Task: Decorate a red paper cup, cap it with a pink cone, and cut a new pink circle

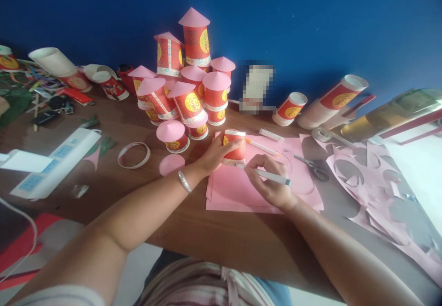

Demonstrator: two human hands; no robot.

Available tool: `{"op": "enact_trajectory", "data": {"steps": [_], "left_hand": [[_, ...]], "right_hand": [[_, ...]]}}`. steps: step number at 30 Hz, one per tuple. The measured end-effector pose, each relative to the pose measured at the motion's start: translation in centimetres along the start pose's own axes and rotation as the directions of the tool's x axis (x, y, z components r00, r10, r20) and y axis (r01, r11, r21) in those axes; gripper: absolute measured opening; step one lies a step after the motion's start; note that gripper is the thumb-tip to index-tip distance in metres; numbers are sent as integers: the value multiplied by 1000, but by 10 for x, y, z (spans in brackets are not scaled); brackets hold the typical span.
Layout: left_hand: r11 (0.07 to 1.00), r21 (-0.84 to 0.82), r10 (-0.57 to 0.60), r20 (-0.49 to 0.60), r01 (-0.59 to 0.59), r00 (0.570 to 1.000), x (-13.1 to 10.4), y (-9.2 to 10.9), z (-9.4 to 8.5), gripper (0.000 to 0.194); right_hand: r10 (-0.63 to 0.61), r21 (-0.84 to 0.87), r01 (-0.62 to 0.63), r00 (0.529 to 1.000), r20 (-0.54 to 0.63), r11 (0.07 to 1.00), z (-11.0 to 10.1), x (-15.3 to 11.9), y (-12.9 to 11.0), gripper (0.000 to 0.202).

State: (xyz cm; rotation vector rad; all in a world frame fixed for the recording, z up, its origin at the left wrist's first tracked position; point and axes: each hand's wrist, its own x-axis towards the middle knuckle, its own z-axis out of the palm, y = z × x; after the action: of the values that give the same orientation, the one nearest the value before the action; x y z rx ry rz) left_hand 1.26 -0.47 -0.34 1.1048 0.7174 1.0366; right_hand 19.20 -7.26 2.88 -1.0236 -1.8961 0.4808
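Red paper cup (238, 154) stands near upright over the far-left part of the pink sheets (235, 193) on the desk (193, 228), white rim band downward. Left hand (214, 158) reaches it from the left: thumb across the near face, other fingers mostly hidden behind, cup pinched between. Right hand (272, 186) sits right and nearer, fingers pressed together around a white marker (276, 177). Marker's long axis runs left and slightly far, across the cup's vertical axis, tip end at the rim band; contact cannot be told.
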Motion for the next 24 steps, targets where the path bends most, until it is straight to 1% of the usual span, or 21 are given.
{"op": "enact_trajectory", "data": {"steps": [4, 9, 12, 16, 24], "left_hand": [[1000, -5, -23, -15, 23, 1000, 0, 0, 0, 36], [1000, -11, -10, 0, 10, 1000, 0, 0, -1, 38], [998, -27, -49, -12, 49, 999, 0, 0, -1, 41], [996, -31, -82, -36, 81, 996, -2, 0, 0, 41], [984, -105, -148, -16, 146, 989, -3, 3, 2, 41]], "right_hand": [[-14, -24, 14, 1000, -5, 1000, -1, 0, 1, 17], [-24, -49, 22, 999, -44, 999, -1, 0, 3, 16], [-22, -54, 19, 999, -49, 998, -2, 0, 5, 15], [0, -40, -2, 999, -47, 999, -3, 0, 6, 14], [-13, -58, 9, 997, -69, 998, -2, 1, 8, 15]]}}
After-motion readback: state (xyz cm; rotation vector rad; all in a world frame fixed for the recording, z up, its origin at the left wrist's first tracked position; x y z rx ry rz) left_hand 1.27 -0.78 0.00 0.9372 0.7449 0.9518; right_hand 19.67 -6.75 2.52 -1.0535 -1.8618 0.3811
